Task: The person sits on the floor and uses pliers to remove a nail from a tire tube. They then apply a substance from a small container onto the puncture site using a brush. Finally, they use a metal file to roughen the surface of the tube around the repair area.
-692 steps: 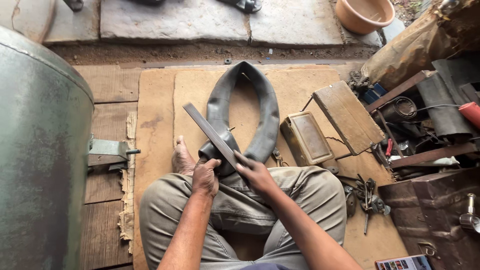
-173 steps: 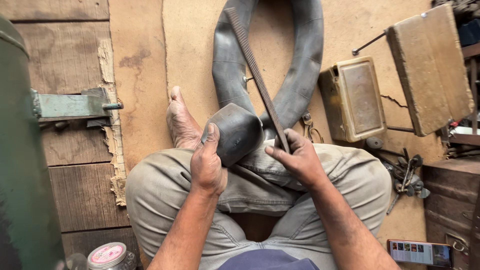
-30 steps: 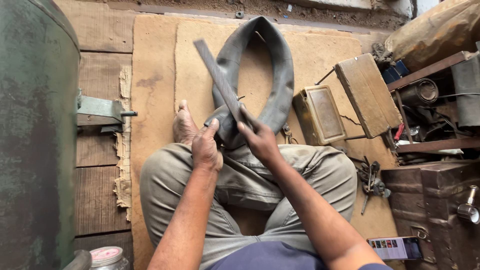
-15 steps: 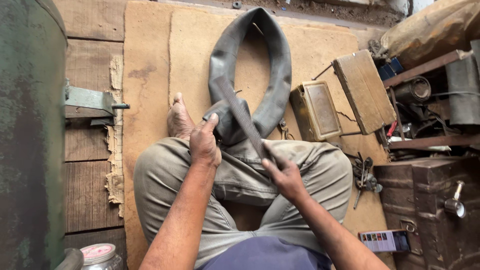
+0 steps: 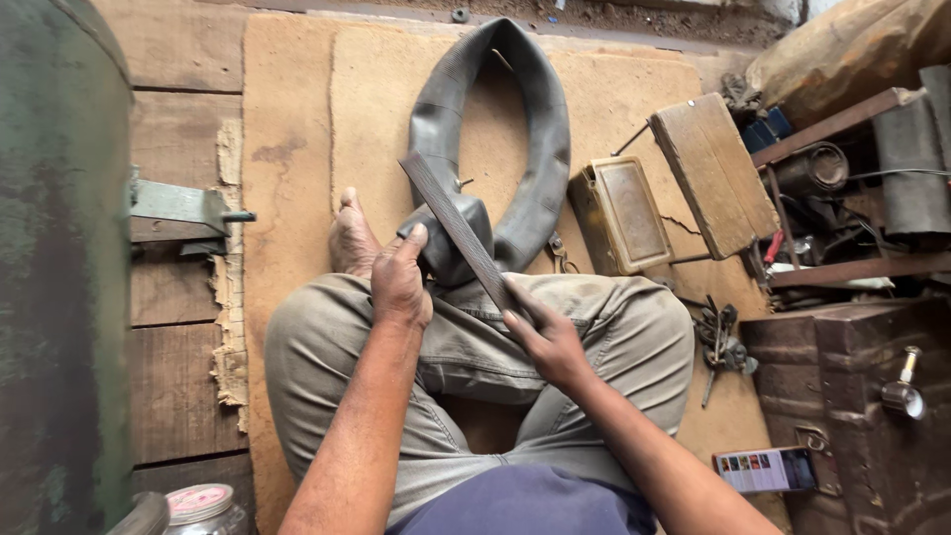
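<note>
— Now, what has changed in the last second?

— The right hand point(image 5: 548, 337) has drawn back toward the lap, its fingers closed around the near end of the long flat dark rasp-like file point(image 5: 462, 233). A second ago that hand sat higher, near the fold. The blade now slants across the folded part of the grey rubber inner tube point(image 5: 540, 149), with its far end up to the left.

— And the left hand point(image 5: 400, 280)?

— It has stayed put, fingers and thumb clamped on the fold of tube, pressing it on the crossed leg beside the bare foot point(image 5: 350, 238).

— So what does that suggest?

— A pulling stroke along the rubber, I judge, with the fold held steady as a working spot.

— What can't you make out?

— The rubbed patch itself lies under the blade and the left fingers. The rest of the tube loops away over the tan mat point(image 5: 287, 109). The green metal tank point(image 5: 59, 267) is cut off at the left edge, and the clutter at right is hard to sort
</note>
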